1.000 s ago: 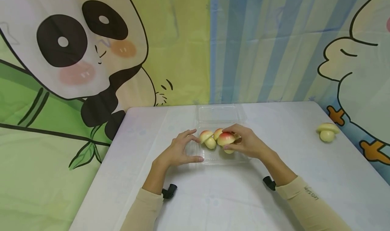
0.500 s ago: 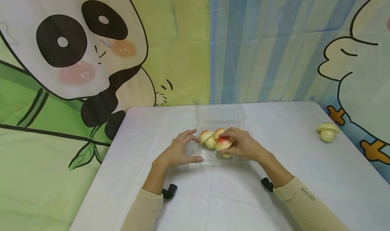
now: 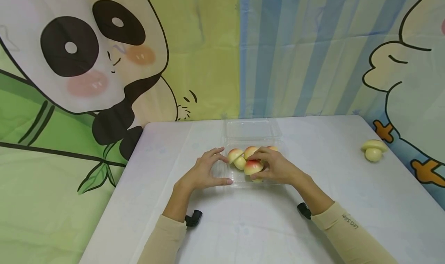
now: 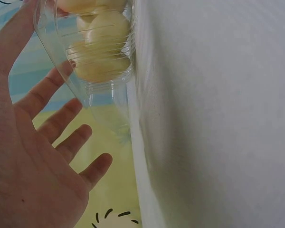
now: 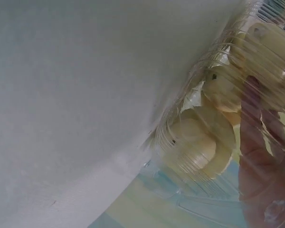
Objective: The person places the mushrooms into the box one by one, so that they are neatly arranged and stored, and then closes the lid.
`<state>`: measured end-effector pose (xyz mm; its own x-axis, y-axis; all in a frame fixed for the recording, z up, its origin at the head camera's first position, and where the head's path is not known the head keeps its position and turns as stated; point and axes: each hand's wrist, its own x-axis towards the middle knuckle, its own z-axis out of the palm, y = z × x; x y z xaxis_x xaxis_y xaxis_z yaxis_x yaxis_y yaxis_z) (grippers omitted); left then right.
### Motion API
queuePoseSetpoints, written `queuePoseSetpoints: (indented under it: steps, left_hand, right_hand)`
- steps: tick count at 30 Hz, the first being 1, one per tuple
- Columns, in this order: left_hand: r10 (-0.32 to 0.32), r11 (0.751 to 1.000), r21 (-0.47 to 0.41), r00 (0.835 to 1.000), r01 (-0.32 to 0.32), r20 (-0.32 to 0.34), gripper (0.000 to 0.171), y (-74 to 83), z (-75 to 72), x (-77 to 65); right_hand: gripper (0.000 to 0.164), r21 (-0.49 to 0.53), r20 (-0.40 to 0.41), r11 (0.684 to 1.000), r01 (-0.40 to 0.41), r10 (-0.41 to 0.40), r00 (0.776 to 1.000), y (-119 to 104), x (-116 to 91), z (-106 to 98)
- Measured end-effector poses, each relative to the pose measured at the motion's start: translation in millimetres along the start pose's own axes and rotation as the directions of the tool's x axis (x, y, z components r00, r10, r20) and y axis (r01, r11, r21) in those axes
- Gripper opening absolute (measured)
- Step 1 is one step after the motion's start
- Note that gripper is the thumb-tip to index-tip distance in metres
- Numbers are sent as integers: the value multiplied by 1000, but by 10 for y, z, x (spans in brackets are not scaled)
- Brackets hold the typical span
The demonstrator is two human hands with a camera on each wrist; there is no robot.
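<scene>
A hinged clear plastic box (image 3: 238,181) stands on the table, holding several toy mushrooms with red-yellow caps and pale stems. My right hand (image 3: 279,166) grips one red-capped toy mushroom (image 3: 253,167) between thumb and fingers, low in the box's front part. Behind it lie another mushroom (image 3: 250,152) and, partly hidden by the hand, a further cap (image 3: 272,148). One more mushroom (image 3: 235,155) leans at the left side. With fingers spread, my left hand (image 3: 204,172) is at the box's left side; in the left wrist view its fingertips (image 4: 75,105) touch the rim.
The box's lid (image 3: 252,129) lies folded back toward the rear edge of the white table (image 3: 240,225). A single pale toy mushroom (image 3: 373,152) stands far off at the right edge. A cartoon-printed cloth (image 3: 208,55) hangs behind the table.
My right hand has moved a little left and toward me, lowering the red-capped toy mushroom into the front of the box. A cap behind that hand has come into view. The left hand stays put.
</scene>
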<state>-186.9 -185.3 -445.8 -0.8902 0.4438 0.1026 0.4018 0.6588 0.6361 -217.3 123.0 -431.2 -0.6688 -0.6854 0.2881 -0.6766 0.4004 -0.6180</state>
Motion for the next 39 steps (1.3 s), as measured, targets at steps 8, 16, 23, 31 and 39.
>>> queuePoseSetpoints:
  steps: [8, 16, 23, 31, 39]
  left_hand:
    - [-18, 1000, 3, 1000, 18, 4, 69, 6, -3, -6]
    - [-21, 1000, 5, 1000, 21, 12, 70, 5, -4, 1]
    - [-26, 1000, 4, 1000, 26, 14, 69, 6, -2, -8]
    - [-27, 1000, 14, 1000, 26, 13, 68, 8, -5, -4]
    - [-28, 1000, 7, 1000, 28, 9, 69, 12, 1, -4]
  right_hand:
    - [56, 56, 49, 998, -22, 19, 999, 0, 12, 15]
    - [56, 55, 73, 997, -48, 44, 996, -34, 20, 26]
    - [59, 54, 80, 997, -62, 57, 995, -21, 8, 32]
    - [60, 73, 90, 996, -57, 50, 995, -7, 8, 23]
    - [59, 64, 84, 997, -51, 46, 995, 6, 0, 18]
